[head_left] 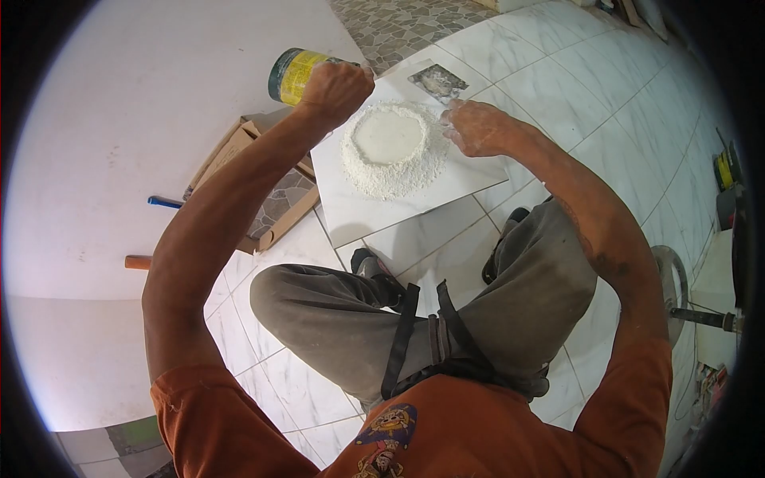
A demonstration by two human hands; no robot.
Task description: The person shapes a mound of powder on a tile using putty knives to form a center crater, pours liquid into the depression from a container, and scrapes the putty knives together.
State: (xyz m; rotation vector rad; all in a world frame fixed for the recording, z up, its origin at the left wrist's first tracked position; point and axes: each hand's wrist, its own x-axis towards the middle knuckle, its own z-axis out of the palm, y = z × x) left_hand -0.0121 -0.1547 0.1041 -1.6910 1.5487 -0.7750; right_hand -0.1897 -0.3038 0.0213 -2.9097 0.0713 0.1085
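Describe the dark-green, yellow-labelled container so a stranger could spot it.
Find the flat white slab bearing a ring of white powder. Left of that ring, the left hand holds the cylindrical container, tilted; unlike the powder, it wears a yellow label.

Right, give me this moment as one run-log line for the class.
left hand: gripping yellow-labelled container | right hand: gripping flat-bladed tool | powder ring: on white panel | ring centre: contents unclear

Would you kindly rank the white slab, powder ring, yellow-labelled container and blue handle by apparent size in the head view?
Largest to smallest:
1. White slab
2. Powder ring
3. Yellow-labelled container
4. Blue handle
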